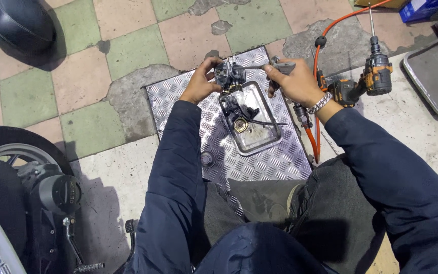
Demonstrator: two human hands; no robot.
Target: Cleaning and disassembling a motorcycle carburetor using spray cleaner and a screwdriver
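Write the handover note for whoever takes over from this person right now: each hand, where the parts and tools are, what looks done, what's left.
Left hand: gripping the dark carburetor-like part, held above the small metal tray.
Right hand: holding a grey spray-gun tool, its thin nozzle pointed at the part.
Tray sits on the checker plate and holds more small parts.
Cordless drill and orange hose lie right of the plate; a larger empty tray is far right.
Done: part is off and in hand. Left: cannot tell how far along the work on it is.
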